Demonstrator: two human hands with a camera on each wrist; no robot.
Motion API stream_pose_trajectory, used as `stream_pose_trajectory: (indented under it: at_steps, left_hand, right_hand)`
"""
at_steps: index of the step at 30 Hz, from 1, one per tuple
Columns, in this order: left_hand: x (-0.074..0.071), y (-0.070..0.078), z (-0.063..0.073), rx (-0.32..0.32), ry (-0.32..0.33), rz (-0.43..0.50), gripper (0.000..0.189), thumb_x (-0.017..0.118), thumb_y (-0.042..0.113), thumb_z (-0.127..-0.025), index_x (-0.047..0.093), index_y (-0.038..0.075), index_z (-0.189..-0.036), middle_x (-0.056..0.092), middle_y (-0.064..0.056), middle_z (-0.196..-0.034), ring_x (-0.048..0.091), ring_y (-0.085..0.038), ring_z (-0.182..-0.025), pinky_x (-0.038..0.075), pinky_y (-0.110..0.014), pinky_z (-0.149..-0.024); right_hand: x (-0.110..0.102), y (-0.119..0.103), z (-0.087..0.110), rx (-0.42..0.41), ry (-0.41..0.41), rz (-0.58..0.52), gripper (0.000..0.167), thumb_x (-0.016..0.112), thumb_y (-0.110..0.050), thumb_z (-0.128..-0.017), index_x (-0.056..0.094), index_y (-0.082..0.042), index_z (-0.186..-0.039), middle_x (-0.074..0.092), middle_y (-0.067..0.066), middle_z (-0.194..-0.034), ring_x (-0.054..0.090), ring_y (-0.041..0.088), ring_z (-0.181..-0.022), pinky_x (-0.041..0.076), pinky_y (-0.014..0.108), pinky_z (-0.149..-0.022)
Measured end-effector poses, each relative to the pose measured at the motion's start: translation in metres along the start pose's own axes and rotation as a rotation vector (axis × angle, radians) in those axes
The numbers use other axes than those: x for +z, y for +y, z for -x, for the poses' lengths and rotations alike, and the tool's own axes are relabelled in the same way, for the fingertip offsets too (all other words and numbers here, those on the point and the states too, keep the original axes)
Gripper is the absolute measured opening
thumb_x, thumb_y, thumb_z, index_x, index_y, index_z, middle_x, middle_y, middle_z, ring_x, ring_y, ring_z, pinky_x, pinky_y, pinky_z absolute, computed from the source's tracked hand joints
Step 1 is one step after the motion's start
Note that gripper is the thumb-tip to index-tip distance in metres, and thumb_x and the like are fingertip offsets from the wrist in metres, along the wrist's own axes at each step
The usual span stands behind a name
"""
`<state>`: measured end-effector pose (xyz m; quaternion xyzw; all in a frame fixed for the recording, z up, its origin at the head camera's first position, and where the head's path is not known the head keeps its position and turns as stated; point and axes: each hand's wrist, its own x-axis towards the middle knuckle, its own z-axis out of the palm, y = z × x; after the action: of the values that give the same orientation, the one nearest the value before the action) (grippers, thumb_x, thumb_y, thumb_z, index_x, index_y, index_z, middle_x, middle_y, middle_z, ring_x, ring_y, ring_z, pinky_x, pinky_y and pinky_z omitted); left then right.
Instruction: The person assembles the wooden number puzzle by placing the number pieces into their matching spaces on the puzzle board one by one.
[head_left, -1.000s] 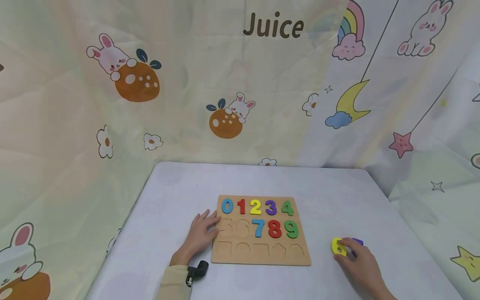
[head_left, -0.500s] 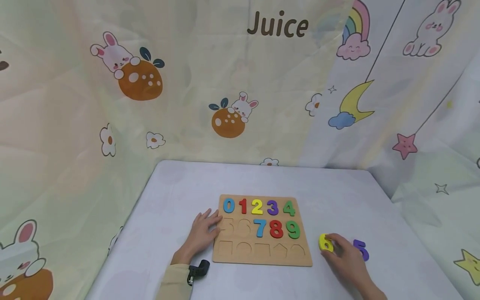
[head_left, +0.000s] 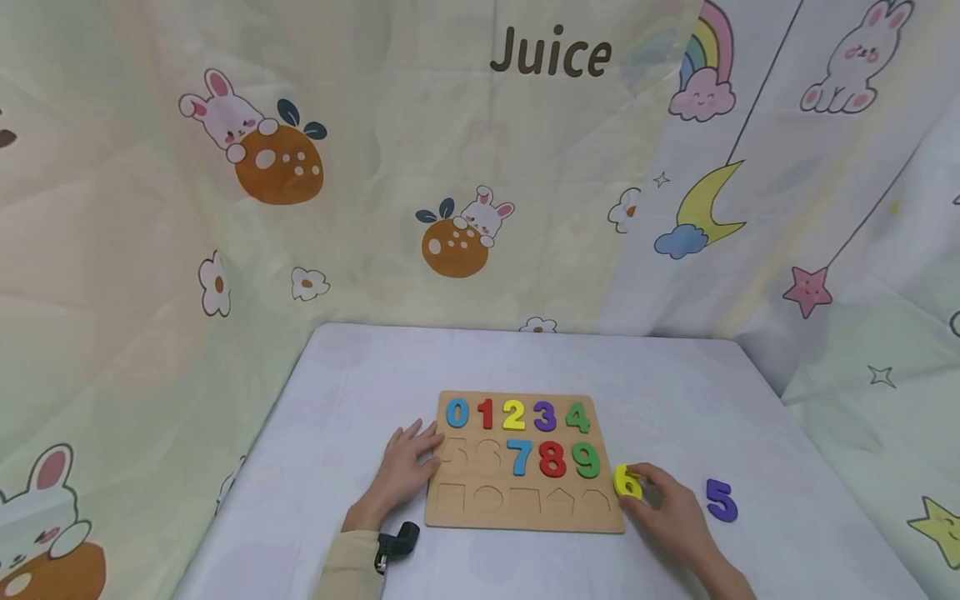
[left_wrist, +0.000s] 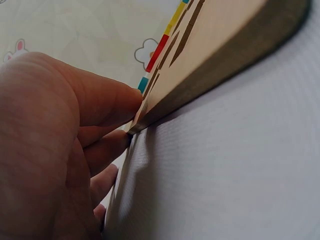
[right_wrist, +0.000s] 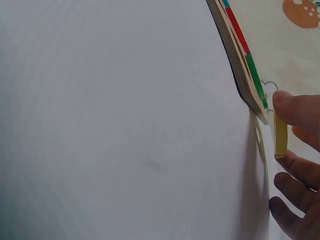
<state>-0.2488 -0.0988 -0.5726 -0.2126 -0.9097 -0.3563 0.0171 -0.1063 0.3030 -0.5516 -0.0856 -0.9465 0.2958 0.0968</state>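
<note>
Right hand [head_left: 667,510]: here we are at 4 o'clock of the board, 12 being the far side, and thumb and forefinger are clamped on the yellow six [head_left: 620,482]; the other fingers hang apart below it in the right wrist view.
Yellow six: it tilts up in that pinch, looks clear of the table, and sits just beside the board's edge; whether they touch, I can't tell.
Slip watch: thumb and one finger are all I can make out on it, so a loose squeeze could twist it or drop it. Ride too low and its bottom edge could catch the wood.
Left hand [head_left: 401,468]: over at 9 o'clock, fingers spread apart, the tips of thumb and forefinger resting against the board's side.
Board [head_left: 517,519]: flat on the table, and that light touch is all that steadies it; a bump from the right could skid or turn it.
Top row: blue zero [head_left: 452,413], red one [head_left: 486,415], yellow two [head_left: 513,416], purple three [head_left: 547,417], green four [head_left: 581,419], along 11 to 1 o'clock.
Second row: unfilled outlines [head_left: 487,454] towards 9, then blue seven [head_left: 519,456], red eight [head_left: 552,459], green nine [head_left: 587,463] towards 3; a stray knuckle could nudge these.
Purple five [head_left: 722,501]: alone at 3 o'clock of the right hand, near enough for a backward sweep of the wrist to knock it.
Table [head_left: 375,358]: pale and smooth-looking, which would make any skid easier.
</note>
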Motion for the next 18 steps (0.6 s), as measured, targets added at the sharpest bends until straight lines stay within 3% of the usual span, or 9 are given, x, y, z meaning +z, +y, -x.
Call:
stream_pose_trajectory:
  at_steps: [9,18]
  left_hand:
    - [0.002,-0.002,0.002,-0.007,-0.001,-0.01,0.039,0.066,0.014,-0.09,0.064,0.008,-0.128,0.05,-0.007,-0.146,0.029,-0.033,-0.144,0.012,-0.054,-0.121]
    - [0.0,0.0,0.001,0.005,0.004,0.006,0.039,0.066,0.014,-0.09,0.064,0.008,-0.129,0.049,-0.006,-0.147,0.029,-0.032,-0.145,0.01,-0.052,-0.121]
  right_hand:
    - [0.013,-0.016,-0.005,0.02,-0.053,-0.059,0.051,0.082,-0.025,-0.078,0.062,-0.011,-0.124,0.061,0.014,-0.132,0.05,0.04,-0.128,0.041,0.059,-0.106]
    - [0.024,-0.027,-0.009,-0.02,-0.038,-0.069,0.047,0.082,-0.021,-0.078,0.063,-0.013,-0.121,0.06,0.011,-0.131,0.051,0.036,-0.128,0.042,0.056,-0.107]
